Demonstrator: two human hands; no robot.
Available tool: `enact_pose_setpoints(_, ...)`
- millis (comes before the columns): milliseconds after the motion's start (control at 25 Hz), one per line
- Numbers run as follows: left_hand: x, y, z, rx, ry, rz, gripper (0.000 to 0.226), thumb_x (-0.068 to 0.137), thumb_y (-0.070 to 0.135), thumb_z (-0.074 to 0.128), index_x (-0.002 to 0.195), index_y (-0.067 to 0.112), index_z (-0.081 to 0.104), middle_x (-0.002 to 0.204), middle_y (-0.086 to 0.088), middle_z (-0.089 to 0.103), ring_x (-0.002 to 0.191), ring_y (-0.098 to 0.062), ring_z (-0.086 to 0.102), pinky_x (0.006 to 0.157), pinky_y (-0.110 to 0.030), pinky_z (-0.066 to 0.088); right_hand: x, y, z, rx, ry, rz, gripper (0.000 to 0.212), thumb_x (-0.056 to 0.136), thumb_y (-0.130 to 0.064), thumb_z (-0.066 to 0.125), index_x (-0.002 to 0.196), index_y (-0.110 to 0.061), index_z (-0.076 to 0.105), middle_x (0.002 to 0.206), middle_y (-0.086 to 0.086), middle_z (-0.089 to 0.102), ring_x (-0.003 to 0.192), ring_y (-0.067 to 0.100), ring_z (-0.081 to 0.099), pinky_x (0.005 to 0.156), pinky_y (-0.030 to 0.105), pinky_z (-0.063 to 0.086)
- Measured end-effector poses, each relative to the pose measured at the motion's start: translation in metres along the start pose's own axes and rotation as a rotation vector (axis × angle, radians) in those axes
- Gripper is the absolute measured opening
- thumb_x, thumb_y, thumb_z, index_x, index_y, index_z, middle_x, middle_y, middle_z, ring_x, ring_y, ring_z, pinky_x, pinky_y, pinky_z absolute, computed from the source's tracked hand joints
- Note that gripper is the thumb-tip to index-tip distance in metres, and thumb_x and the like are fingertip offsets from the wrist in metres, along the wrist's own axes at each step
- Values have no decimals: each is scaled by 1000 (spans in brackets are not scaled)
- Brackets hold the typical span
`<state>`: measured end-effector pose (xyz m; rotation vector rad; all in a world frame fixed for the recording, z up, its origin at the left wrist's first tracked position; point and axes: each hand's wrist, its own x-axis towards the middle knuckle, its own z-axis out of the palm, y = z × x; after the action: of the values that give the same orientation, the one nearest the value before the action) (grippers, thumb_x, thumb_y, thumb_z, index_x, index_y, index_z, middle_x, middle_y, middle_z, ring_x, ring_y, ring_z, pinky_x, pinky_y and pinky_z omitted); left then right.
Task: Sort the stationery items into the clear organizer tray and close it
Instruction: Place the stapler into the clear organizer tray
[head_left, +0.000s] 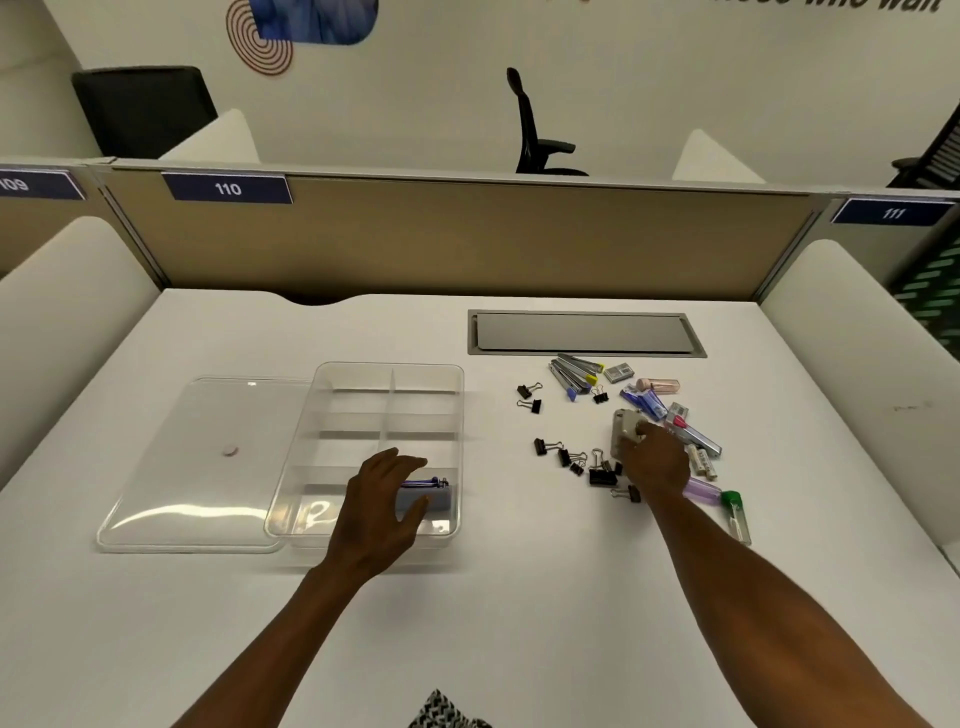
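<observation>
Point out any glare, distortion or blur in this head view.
Head view: glare streaks the clear lid and the tray near wall; wide-angle bending curves the partition; the small stationery by the right hand is soft, labels unreadable.

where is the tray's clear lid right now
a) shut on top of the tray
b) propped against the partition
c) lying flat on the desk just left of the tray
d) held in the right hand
c: the clear lid lies flat on the desk, its right edge against the left wall of the open organizer tray, while the right hand grips a grey item among the loose stationery.
</observation>
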<state>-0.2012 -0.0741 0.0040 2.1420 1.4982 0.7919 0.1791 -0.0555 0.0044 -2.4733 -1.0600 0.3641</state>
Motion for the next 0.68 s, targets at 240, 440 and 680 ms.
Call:
enact_pose_setpoints(240, -10, -8, -12, -47, 49, -44, 47, 82, 28, 75, 127, 24, 61, 130, 4, 58, 133, -16, 42, 108, -32, 35, 10, -16, -7, 352, 161, -5, 31, 99, -24, 54, 109, -2, 74, 94, 19, 73, 85, 31, 65, 73, 28, 45)
enact_pose_setpoints(440, -6, 9, -14, -118, 60, -78, 46, 83, 26, 76, 126, 24, 61, 129, 6, 56, 131, -16, 45, 105, -23, 31, -14, -45, -3, 810, -246, -47, 20, 96, -14, 59, 106, -6, 73, 99, 15, 69, 86, 29, 66, 70, 41, 54)
enact_pose_setpoints(680, 9, 24, -33, -308, -61, -116, 69, 79, 35, 78, 141, 34, 48, 134, 17, 56, 120, 0, 52, 95, -20, 47, -85, -88, 11, 988, -819, -187, 15, 95, -16, 61, 101, -17, 76, 101, 16, 71, 83, 19, 67, 64, 29, 53)
